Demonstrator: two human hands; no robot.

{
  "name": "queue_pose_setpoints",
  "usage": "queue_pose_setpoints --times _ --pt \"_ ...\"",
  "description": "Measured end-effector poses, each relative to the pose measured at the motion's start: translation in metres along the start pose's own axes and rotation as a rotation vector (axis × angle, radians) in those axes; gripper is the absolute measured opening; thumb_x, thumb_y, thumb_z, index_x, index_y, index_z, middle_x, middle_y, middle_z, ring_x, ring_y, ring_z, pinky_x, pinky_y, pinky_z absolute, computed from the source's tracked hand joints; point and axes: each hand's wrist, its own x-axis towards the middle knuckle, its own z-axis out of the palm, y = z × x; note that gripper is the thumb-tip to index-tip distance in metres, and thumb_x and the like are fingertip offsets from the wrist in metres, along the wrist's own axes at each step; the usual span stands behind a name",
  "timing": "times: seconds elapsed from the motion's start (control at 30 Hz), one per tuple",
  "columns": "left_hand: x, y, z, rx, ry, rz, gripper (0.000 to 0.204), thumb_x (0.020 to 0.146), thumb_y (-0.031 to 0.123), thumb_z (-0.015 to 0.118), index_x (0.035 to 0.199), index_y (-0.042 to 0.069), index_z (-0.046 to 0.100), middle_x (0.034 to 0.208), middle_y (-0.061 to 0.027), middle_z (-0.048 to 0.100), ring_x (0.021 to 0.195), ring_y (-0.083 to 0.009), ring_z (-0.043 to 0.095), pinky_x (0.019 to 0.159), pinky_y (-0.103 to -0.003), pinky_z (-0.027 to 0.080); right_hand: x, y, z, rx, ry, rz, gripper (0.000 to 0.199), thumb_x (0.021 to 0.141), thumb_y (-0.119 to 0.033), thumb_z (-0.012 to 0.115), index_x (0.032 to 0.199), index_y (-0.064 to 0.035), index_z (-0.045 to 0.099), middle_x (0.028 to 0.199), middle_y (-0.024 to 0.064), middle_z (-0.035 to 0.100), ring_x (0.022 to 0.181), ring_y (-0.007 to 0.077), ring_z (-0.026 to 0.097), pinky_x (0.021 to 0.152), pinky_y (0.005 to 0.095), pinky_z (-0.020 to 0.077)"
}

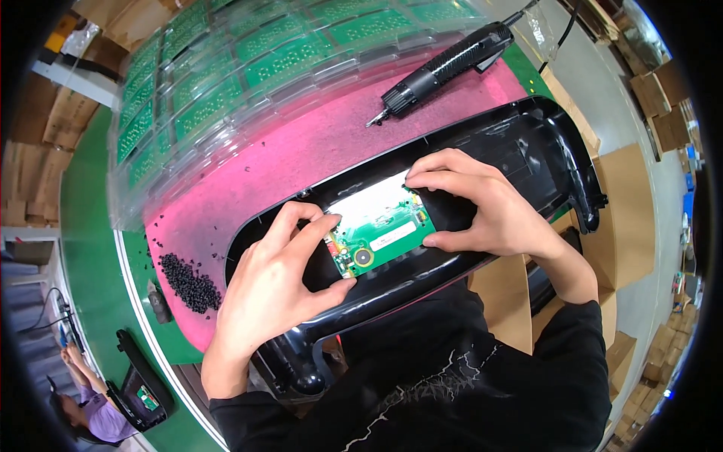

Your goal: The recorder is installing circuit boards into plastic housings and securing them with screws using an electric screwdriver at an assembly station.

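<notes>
While both hands press in from either side, the green circuit board [379,235] sits in a recess at the middle of the long black plastic housing [527,143], which lies across a pink mat [301,151] just in front of the person; the left hand [275,282] has its fingers half curled, thumb and forefinger pinching the board's left edge; the right hand [482,207] is likewise partly closed, its forefinger on the board's upper right corner and its thumb at the lower right edge, so the board is held between the two hands. Behind the housing, a black electric screwdriver [444,68] lies on the mat with its bit pointing left, apart from both hands; clear plastic trays [226,83] of green boards are stacked at the far left of the mat; a heap of small black screws [190,282] rests on the mat's near left edge, close to the left wrist; at lower left another person [94,407] sits beside a second black housing [139,380].
</notes>
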Motion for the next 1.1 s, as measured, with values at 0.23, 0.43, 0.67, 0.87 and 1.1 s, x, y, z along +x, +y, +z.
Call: queue_pose_setpoints --times 0.23,0.43,0.67,0.87,1.1 --pt "-0.006 -0.004 -0.001 -0.011 0.005 0.043 0.064 0.068 0.02 0.084 0.124 0.003 0.056 0.119 -0.0124 0.053 0.088 -0.0337 0.064 0.073 -0.04 0.053 0.003 -0.011 0.0 -0.018 -0.015 0.059 0.062 0.065 -0.005 0.082 0.122 -0.0009 0.059 0.122 0.0149 0.057 0.113 0.0331 0.058 0.095 0.0379 0.0479" --pt "-0.015 -0.019 -0.015 -0.068 0.161 0.126 0.044 0.077 0.019 0.079 0.113 0.001 0.061 0.101 -0.012 0.061 0.08 -0.0264 0.065 0.067 -0.038 0.053 0.003 -0.02 -0.009 0.163 -0.017 0.209 0.08 0.064 -0.004 0.081 0.137 -0.0045 0.048 0.124 0.0077 0.057 0.101 0.0183 0.055 0.086 0.03 0.0462" --pt "-0.047 -0.068 -0.065 0.255 0.396 -0.253 0.012 0.079 0.009 0.07 0.085 0.001 0.062 0.083 -0.0158 0.065 0.082 -0.0367 0.064 0.071 -0.046 0.051 0.024 0.039 -0.088 -0.297 0.6 0.278 0.056 0.09 -0.012 0.063 0.144 -0.0135 0.046 0.129 0.0102 0.053 0.101 0.0144 0.053 0.092 0.0291 0.043" --pt "-0.045 -0.079 -0.053 0.285 0.19 -0.397 0.012 0.071 0.001 0.073 0.08 -0.002 0.066 0.076 -0.0184 0.068 0.075 -0.0334 0.068 0.067 -0.042 0.052 0.055 0.07 -0.119 0.377 0.476 0.565 0.045 0.093 -0.017 0.065 0.136 -0.0151 0.051 0.106 0.0019 0.059 0.088 0.0067 0.057 0.078 0.0248 0.0474" --pt "-0.041 -0.079 -0.054 0.323 0.151 -0.432 0.008 0.068 -0.002 0.069 0.076 -0.004 0.067 0.07 -0.018 0.068 0.068 -0.0296 0.07 0.064 -0.037 0.053 0.105 0.036 -0.057 0.273 1.032 -0.063 0.063 0.091 -0.01 0.069 0.135 0.0019 0.027 0.114 0.0139 0.06 0.092 0.019 0.064 0.081 0.0279 0.0518"
